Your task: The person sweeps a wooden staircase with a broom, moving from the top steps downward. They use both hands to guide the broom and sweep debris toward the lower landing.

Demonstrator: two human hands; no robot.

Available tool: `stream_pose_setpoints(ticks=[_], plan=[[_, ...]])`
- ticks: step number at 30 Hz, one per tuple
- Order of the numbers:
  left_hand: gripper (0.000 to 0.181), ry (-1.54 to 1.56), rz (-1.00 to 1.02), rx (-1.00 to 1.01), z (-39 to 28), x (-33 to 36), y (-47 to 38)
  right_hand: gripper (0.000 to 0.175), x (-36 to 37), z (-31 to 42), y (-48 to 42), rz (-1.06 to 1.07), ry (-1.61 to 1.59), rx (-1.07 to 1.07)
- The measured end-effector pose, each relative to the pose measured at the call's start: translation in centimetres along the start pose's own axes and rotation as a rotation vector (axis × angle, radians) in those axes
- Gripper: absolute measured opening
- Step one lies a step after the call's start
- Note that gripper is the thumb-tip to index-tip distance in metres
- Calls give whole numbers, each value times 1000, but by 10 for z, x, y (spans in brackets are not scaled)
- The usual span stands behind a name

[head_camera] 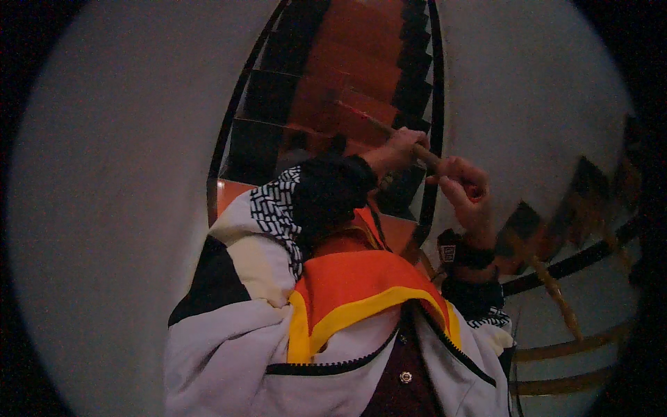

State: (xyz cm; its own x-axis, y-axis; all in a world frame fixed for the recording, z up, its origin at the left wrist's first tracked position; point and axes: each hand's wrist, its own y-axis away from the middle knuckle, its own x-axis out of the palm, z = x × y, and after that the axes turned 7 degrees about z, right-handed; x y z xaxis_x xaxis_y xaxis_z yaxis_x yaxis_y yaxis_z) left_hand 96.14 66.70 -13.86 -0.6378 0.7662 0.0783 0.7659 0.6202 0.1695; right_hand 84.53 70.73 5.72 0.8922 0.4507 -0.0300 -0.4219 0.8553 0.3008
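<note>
A thin stick or handle point(425, 154), partly blurred, slants across the view above the stairs. My left hand point(400, 147) is closed around its middle, the dark cuff of a patterned sleeve behind it. Its lower right end meets the curled fingers of my right hand point(464, 182), which has a dark band on the wrist. The far end of the stick is dim and reddish against the stairs, so what it carries there cannot be made out. Both hands are in front of an open light jacket point(234, 344) with an orange and yellow lining.
A staircase point(349, 57) with orange-red middles and black sides runs away ahead, bordered by dark skirting point(439, 78). Pale walls point(120, 156) stand on both sides. At the lower right are a dark curved rail point(578, 265), a turned wooden baluster point(555, 292) and more dark steps.
</note>
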Motion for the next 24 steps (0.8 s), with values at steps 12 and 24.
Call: stream_pose_setpoints(ticks=[12,24], plan=[[27,26,-167,-1,-80,-17,70,17,54,61,-4,115,441,133],[27,-215,-105,27,-11,47,56,15,27,40,34,101,258,151]])
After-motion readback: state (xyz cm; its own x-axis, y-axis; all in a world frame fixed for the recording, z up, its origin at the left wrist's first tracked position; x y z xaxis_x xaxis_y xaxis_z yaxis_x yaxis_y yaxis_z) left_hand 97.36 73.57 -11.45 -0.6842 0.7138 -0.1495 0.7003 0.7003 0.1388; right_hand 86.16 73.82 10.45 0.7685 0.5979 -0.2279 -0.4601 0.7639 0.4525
